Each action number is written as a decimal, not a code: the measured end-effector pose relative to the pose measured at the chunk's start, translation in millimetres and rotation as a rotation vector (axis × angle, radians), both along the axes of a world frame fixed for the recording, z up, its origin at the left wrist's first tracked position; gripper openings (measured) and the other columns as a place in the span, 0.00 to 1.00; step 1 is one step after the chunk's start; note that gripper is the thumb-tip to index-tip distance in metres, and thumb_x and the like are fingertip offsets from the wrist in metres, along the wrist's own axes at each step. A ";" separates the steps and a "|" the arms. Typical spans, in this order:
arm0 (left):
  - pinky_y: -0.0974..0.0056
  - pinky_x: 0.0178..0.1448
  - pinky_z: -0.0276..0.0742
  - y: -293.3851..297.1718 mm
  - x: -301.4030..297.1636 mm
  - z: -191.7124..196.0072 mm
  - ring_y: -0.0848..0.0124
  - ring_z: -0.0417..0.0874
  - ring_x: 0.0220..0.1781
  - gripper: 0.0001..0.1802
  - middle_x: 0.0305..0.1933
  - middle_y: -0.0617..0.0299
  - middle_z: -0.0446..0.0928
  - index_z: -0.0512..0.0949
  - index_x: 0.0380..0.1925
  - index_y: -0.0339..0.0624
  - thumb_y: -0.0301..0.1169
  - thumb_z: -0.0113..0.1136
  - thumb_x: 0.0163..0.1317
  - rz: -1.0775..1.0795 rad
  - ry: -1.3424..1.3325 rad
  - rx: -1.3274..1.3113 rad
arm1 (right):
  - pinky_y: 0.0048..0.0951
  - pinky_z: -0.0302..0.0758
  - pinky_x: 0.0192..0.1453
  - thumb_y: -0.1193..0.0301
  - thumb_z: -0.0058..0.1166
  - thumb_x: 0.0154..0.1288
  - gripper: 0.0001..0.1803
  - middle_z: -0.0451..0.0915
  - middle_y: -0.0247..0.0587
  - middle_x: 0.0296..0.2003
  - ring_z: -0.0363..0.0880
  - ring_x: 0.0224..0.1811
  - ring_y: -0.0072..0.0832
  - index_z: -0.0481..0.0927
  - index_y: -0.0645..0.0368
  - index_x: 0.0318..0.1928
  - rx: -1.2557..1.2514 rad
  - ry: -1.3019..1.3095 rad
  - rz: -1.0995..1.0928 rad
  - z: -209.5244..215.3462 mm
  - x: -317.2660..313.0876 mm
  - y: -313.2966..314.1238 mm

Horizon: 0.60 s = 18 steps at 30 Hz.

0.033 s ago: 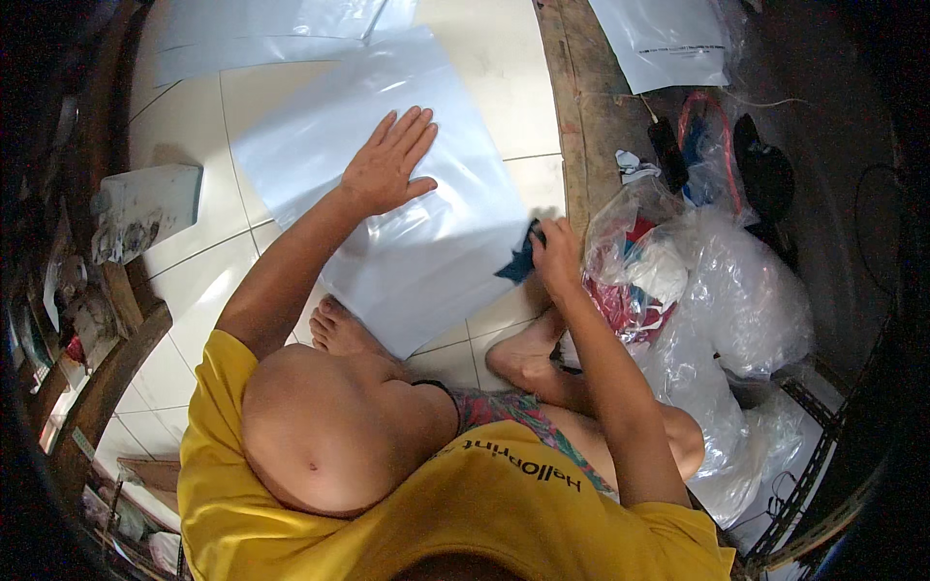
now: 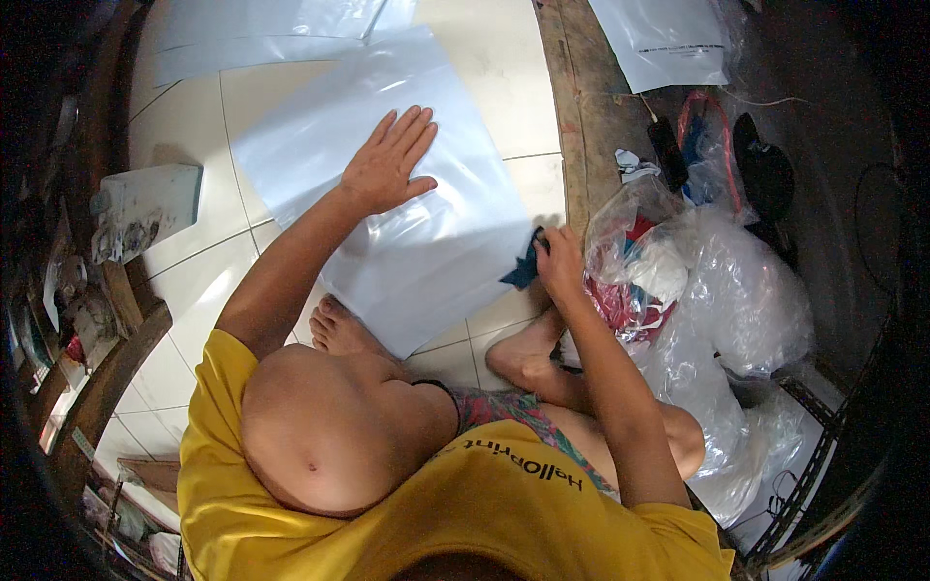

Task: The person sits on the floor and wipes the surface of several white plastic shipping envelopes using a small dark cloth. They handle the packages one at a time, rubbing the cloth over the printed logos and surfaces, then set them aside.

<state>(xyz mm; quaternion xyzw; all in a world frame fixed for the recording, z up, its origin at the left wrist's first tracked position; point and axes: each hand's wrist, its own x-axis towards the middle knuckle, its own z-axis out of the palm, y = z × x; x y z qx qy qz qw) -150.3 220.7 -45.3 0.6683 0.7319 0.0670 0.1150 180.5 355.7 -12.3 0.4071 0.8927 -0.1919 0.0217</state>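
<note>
- The left hand (image 2: 389, 165) lies flat, palm down with fingers spread wide, on a large pale-grey glossy plastic mailer bag (image 2: 387, 194) spread on the cream tiled floor (image 2: 184, 116); it grips nothing.
- The right hand (image 2: 560, 263) is curled around a small dark-blue piece of fabric (image 2: 523, 269), pinching it at the right edge of the mailer bag, where the cloth touches the plastic.
- The mailer bag lies just beyond the person's bare feet (image 2: 339, 329), reaching from near centre to the far left.
- More pale plastic sheets (image 2: 262, 34) lie at the far left, partly under the bag's far edge.
- To the right of the right hand stands a heap of clear crumpled plastic bags (image 2: 736, 290) holding red and white items.
- Another grey-white flat mailer (image 2: 668, 44) rests at the far right on a wooden strip.
- A black flat object (image 2: 765, 174) lies beyond the heap, far right.
- A white paint-stained board (image 2: 145, 208) sits at the left, well apart from both hands.
</note>
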 end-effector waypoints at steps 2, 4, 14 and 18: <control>0.52 0.86 0.35 3.4 -5.5 -1.7 0.61 0.43 0.84 0.45 0.82 0.54 0.47 0.53 0.76 0.40 0.60 0.46 0.71 0.006 -0.011 0.029 | 0.49 0.74 0.50 0.75 0.63 0.60 0.08 0.77 0.54 0.39 0.77 0.44 0.55 0.80 0.61 0.40 -0.013 -0.066 0.013 -0.2 29.1 1.1; 0.52 0.86 0.36 3.8 -4.2 -4.0 0.61 0.43 0.84 0.45 0.82 0.53 0.47 0.53 0.76 0.39 0.59 0.47 0.71 0.013 -0.050 0.045 | 0.48 0.74 0.51 0.74 0.63 0.60 0.08 0.77 0.54 0.39 0.78 0.45 0.55 0.79 0.61 0.39 -0.047 -0.142 0.010 4.4 41.0 3.9; 0.45 0.84 0.37 -39.0 34.0 20.2 0.55 0.47 0.83 0.47 0.80 0.47 0.52 0.56 0.74 0.34 0.55 0.57 0.66 -0.199 -0.261 0.126 | 0.46 0.77 0.46 0.80 0.60 0.56 0.10 0.73 0.51 0.37 0.77 0.42 0.51 0.78 0.60 0.40 -0.282 0.248 0.390 20.3 -77.6 -107.8; 0.47 0.85 0.36 -75.8 49.0 12.7 0.56 0.47 0.83 0.51 0.80 0.47 0.53 0.57 0.73 0.34 0.60 0.59 0.61 -0.248 -0.197 0.011 | 0.48 0.77 0.41 0.77 0.53 0.60 0.08 0.73 0.51 0.35 0.76 0.42 0.52 0.78 0.61 0.40 -0.266 0.154 0.420 6.6 -80.2 -141.0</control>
